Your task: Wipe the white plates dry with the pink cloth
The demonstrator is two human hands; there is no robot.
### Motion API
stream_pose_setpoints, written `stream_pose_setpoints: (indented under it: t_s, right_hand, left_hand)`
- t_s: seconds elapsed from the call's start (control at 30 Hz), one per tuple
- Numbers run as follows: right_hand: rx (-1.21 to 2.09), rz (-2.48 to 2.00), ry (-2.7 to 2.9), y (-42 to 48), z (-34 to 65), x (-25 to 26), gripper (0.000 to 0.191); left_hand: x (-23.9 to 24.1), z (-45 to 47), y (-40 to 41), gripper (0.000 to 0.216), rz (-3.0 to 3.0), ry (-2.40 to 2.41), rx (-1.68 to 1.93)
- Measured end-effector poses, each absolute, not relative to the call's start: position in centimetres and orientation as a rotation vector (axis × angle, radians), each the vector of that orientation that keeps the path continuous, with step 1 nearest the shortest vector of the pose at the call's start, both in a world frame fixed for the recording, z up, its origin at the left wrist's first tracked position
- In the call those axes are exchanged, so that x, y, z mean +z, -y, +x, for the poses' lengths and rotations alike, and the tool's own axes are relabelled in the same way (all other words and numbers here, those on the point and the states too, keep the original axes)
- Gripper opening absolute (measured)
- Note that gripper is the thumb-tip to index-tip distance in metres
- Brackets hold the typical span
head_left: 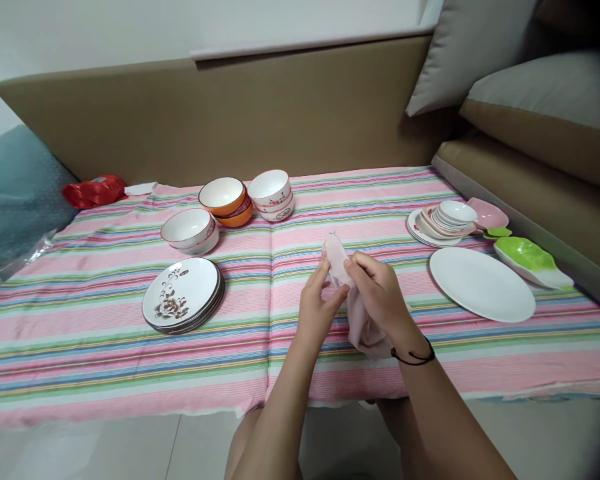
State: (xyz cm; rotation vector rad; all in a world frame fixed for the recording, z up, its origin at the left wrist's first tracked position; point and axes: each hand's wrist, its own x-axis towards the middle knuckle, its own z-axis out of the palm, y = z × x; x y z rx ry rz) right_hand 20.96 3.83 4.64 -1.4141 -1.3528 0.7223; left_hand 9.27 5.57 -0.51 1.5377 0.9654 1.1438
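A pale pink cloth [337, 260] is bunched up between my two hands above the middle of the striped cover. My left hand [321, 293] holds its left edge, with the fingers behind it and the thumb across the front. My right hand [377, 287] pinches the cloth from the right, and its loose end [367, 333] hangs below. A small dark mark shows at the cloth's top tip. Whether a dish is wrapped inside, I cannot tell. Nearest on the right lies a white oval plate [481, 283].
On the left stand a stack of flower-patterned plates [180, 290], white bowls [187, 228], orange bowls [223, 195] and more white bowls [270, 189]. Small dishes [450, 217], a pink dish [487, 213] and a green leaf-shaped dish [527, 257] sit right, beside cushions [545, 93].
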Motion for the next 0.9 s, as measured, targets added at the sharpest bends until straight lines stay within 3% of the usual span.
stream_pose_setpoints:
  t_s: [0.37, 0.9]
  right_hand:
    - [0.88, -1.256, 1.362, -4.2, 20.6, 4.0, 0.029]
    - [0.822, -1.255, 1.416, -4.4, 19.8, 3.4, 0.03]
  left_hand:
    - [-0.7, 9.2, -5.3, 0.064, 1.31, -0.987, 1.134]
    - [-0.9, 8.2, -5.7, 0.061, 1.405, -0.99, 1.126]
